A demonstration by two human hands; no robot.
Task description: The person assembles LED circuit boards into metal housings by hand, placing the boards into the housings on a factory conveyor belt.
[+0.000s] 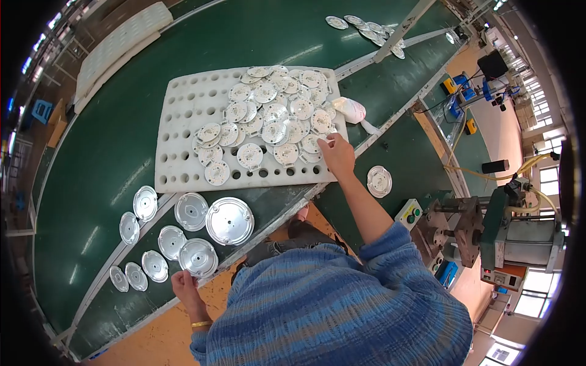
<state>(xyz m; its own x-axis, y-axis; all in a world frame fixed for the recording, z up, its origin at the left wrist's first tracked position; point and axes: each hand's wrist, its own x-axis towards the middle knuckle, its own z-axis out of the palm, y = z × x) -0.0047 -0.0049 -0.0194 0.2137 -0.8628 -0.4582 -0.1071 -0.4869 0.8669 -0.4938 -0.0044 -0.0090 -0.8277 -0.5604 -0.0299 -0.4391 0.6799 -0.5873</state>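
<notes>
White round discs with small parts (pixel 274 113) lie heaped on a white foam board (pixel 189 131) pierced with round holes. My right hand (pixel 337 154) is at the board's right edge, its fingers bent together at the rim of a disc in the heap. Silvery metal discs (pixel 229 221) lie in rows on the green table at the lower left. Near the table's edge, my left hand (pixel 187 289) has its fingers bent against the lower rim of a silvery disc (pixel 198 257). Whether it grips that disc is hard to see.
A bag with white contents (pixel 350 110) sits at the board's right corner. One white disc (pixel 379 182) lies right of my right forearm. Beyond it stand a control box with buttons (pixel 408 213) and a press machine (pixel 458 232). More discs (pixel 372 32) lie at the far end.
</notes>
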